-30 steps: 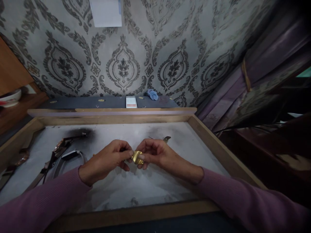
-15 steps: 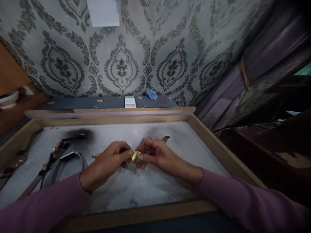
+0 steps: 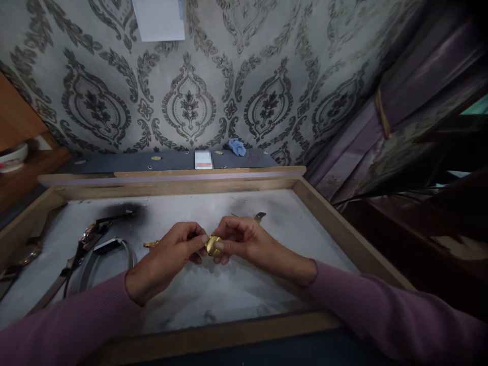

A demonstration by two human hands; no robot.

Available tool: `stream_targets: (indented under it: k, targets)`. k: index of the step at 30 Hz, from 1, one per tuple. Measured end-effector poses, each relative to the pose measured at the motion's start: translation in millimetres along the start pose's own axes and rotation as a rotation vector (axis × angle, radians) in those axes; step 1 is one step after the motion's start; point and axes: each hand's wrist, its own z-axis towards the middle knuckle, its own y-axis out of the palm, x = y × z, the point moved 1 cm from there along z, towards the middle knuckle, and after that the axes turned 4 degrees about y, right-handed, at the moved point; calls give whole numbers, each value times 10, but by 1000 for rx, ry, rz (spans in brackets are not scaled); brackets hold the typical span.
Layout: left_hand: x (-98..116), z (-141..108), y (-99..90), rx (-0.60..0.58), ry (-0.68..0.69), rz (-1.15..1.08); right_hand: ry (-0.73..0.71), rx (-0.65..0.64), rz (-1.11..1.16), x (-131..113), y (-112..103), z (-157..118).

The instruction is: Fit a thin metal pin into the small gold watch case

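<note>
Between my two hands is a small, round gold watch case (image 3: 213, 246), held above the white floor of a wooden tray. My left hand (image 3: 173, 256) pinches its left edge between thumb and fingertips. From the other side, my right hand (image 3: 251, 244) grips it with the thumb across its face and fingers curled behind. Partly hidden behind my left hand lies a gold metal piece (image 3: 151, 244), perhaps a strap. Beyond my right hand rests a curved tool (image 3: 260, 217) with a shiny end; the rest of it is covered.
Several watches lie at the tray's left side, including a grey-strapped watch (image 3: 107, 247) and a rose-gold one (image 3: 89, 231). The wooden tray (image 3: 324, 223) has raised edges. Behind it are a phone-like object (image 3: 203, 159) and a crumpled blue cloth (image 3: 237, 147). A bowl (image 3: 13, 157) stands far left.
Both hands keep their hold on the gold watch case, nearly still. The whole view has shifted slightly.
</note>
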Motion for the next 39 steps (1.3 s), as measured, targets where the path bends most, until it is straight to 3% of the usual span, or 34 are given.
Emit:
stream_targets:
  k: [20,27,39]
  targets:
    - [-23,-9,62,61,-42,-64,4,-22,-17,-28,0,15]
    - [-45,15,60,32,-54,-193,47,-23,19,-16,-22,15]
    - [-20,47,-10,15,-4,-231,58,24,43,32,-67,39]
